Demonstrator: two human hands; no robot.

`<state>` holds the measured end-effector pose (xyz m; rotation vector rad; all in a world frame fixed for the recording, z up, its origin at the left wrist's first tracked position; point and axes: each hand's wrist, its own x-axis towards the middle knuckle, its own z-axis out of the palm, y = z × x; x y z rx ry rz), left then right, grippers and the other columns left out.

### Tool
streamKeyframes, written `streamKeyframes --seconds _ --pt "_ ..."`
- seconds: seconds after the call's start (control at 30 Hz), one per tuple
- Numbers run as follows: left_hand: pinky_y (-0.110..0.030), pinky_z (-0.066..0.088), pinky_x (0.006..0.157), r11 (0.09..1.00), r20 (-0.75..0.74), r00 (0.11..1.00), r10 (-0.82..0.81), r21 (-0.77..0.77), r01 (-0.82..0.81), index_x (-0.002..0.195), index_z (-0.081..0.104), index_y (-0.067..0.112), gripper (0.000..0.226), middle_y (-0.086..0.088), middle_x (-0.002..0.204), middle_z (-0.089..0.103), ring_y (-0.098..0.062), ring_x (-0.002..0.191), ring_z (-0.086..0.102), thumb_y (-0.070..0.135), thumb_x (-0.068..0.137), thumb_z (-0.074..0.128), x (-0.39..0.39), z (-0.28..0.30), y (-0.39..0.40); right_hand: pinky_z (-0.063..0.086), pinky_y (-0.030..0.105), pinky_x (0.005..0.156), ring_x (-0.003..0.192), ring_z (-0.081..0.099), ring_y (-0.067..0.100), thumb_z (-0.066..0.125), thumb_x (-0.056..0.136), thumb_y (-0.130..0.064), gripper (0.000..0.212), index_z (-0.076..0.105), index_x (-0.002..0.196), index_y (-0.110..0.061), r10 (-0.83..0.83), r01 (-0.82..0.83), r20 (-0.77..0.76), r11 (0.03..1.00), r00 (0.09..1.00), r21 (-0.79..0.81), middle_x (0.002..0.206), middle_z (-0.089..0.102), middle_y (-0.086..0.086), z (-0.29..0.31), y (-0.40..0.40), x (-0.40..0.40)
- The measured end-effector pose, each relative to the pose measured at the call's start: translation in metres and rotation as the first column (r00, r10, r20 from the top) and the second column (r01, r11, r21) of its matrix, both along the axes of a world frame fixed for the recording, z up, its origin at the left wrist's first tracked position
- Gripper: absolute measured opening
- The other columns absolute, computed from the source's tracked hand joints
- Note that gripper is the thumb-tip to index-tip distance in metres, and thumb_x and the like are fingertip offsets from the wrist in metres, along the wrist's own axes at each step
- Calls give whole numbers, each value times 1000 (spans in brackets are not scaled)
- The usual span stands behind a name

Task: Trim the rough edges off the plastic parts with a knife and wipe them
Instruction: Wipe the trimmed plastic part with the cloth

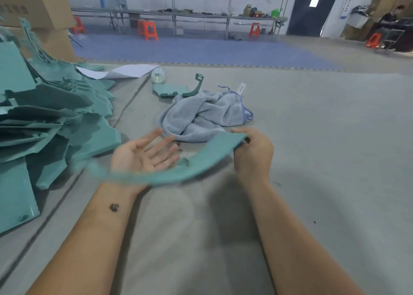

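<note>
A person's right hand (252,154) pinches one end of a long, curved teal plastic strip (178,169), held above the grey worktop (312,138). The left hand (143,156), palm up and fingers relaxed, holds nothing. The strip looks light, thin and bendy; support both ends. Piled parts (44,127) crowd the left edge; the right side lies open.

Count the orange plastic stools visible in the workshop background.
4: one far left beside the cardboard boxes, one at left centre, one right of centre by the bench, one far right. Others may be hidden.
</note>
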<state>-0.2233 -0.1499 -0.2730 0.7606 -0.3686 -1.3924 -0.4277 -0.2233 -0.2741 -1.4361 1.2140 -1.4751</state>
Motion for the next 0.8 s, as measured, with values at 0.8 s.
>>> streamKeyframes --seconds 0.8 --pt "-12 39 40 457 602 258 -756 203 866 130 48 8 41 -3 68 61 -2 40 49 4 90 55 -32 7 16 41 22 57 54 46 3 51 81 -2 31 67 67 -25 -144 143 375 989 916 30 59 55 -14 1 -8 -10"
